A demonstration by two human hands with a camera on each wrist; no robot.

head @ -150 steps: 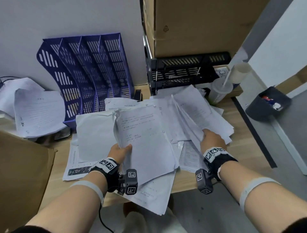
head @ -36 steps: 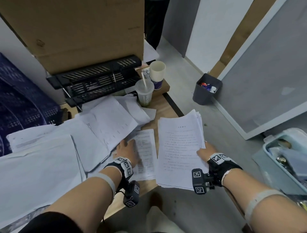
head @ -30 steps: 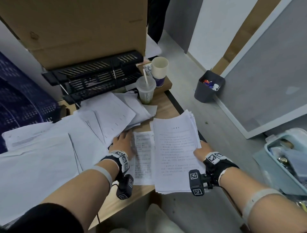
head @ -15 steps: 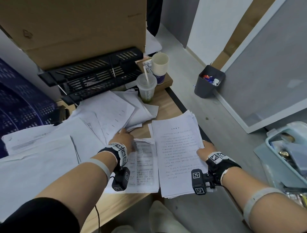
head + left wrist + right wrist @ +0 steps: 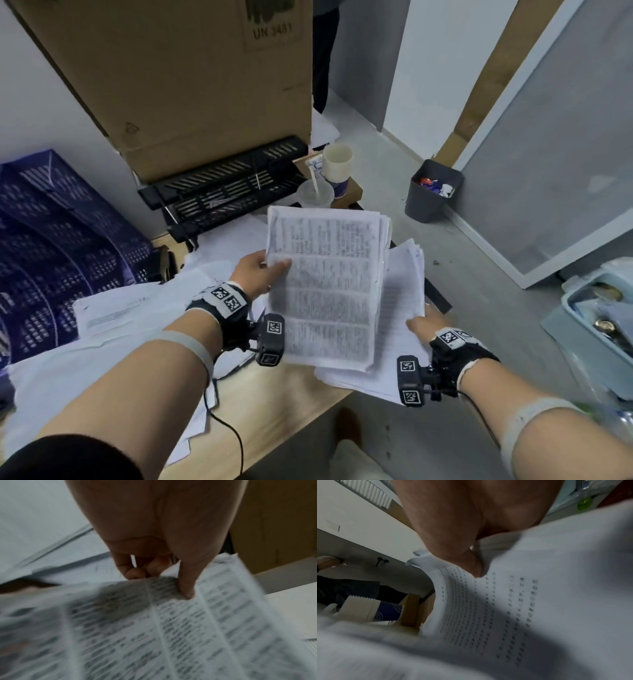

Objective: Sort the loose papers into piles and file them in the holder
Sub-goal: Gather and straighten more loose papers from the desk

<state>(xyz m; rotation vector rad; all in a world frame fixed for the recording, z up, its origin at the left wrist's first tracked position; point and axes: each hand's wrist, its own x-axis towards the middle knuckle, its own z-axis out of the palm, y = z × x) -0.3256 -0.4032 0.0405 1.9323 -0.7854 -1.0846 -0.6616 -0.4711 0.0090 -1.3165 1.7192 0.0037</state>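
Observation:
My left hand (image 5: 263,274) pinches a densely printed sheaf (image 5: 325,287) by its left edge, thumb on top, and holds it lifted above the desk; the same printed sheaf (image 5: 154,628) fills the left wrist view under the thumb (image 5: 187,588). My right hand (image 5: 424,325) grips a thicker stack of printed papers (image 5: 400,308) at its right edge, partly beneath the lifted sheaf. In the right wrist view the thumb (image 5: 471,563) presses on that stack (image 5: 522,601). The blue file holder (image 5: 51,246) stands at far left. Loose papers (image 5: 130,308) cover the desk.
A black letter tray (image 5: 226,188) sits under a large cardboard box (image 5: 191,75) at the back. Two cups (image 5: 325,181) stand behind the papers. A grey bin (image 5: 431,190) is on the floor at right, a pale blue container (image 5: 596,322) further right. The wooden desk edge (image 5: 281,404) runs below my wrists.
My left hand has picked the densely printed sheaf up off the desk and swung it up and right, over the stack in my right hand. The right hand has hardly moved.

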